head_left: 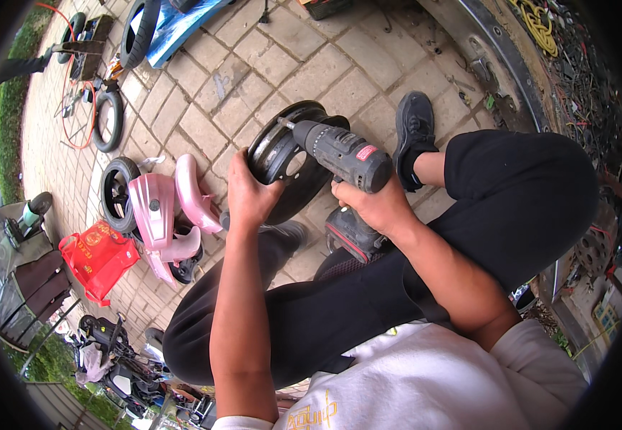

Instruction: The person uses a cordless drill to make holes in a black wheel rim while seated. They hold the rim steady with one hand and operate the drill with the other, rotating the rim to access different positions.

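My left hand (252, 192) is closed on the near left edge of a black metal wheel rim (276, 159), which is tilted up in front of me. A grey and black cordless drill (343, 152) is gripped by its handle in my right hand (374, 205). Its chuck and bit cross the face of the wheel rim and point at the upper left edge; whether the bit touches the metal I cannot tell. Below my right hand hangs the drill's battery (354, 233). Part of the wheel rim is hidden behind the drill and my left hand.
Pink plastic body panels (157, 208) and a tyre (119, 193) lie on the paving to the left, beside a red bag (99, 259). Farther off are another tyre (108, 120) and a blue-covered item (182, 32). Tangled scrap (583, 93) fills the right edge. My bent legs flank the work.
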A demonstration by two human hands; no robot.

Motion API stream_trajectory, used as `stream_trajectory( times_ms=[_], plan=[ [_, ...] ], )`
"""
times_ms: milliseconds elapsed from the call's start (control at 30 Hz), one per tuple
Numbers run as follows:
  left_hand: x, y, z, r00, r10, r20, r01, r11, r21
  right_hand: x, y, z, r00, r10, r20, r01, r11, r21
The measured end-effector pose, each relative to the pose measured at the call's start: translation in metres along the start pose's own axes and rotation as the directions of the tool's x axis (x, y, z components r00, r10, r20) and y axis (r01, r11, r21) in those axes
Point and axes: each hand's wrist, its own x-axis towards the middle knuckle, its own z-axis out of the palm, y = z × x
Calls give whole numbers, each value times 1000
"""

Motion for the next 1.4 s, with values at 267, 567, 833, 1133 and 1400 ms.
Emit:
stream_trajectory(
  times_ms=[267,567,833,1133,1400],
  plan=[
    [-4,-10,3,1000,27,-2,-27,999,-39,-3,-2,3,997,38,74,-42,997,57],
    [-2,-15,-17,996,78,36,-81,993,88,-8,-10,-4,981,122,151,-171,911,376],
    [2,-4,6,986,26,-168,-1,989,149,-4,-12,-2,992,71,103,-102,934,343],
    [0,-13,25,991,64,-120,-72,995,-63,-3,-8,-4,995,4,97,-20,986,164],
    [5,-4,30,999,37,-31,-39,997,-61,-2,-10,-2,995,80,51,-81,997,21]
  ],
)
